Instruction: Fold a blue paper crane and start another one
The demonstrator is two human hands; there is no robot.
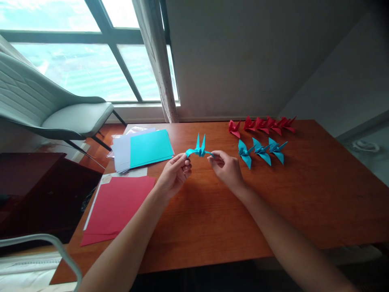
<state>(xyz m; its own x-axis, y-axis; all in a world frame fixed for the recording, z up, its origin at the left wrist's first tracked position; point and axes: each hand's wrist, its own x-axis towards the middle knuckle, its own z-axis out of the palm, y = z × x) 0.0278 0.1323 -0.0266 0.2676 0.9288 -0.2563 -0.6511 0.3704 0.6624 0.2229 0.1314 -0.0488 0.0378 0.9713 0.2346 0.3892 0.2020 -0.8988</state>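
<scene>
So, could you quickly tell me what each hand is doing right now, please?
Left hand: closed, pinching one end of the blue paper crane.
Right hand: closed, pinching the crane's other end.

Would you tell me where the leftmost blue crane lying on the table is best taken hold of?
Probably at its thick middle, where the wings meet, pinched from above on its left side: the leftmost blue crane has a neighbouring crane close on its right, and its wing tips look flimsy.
</scene>
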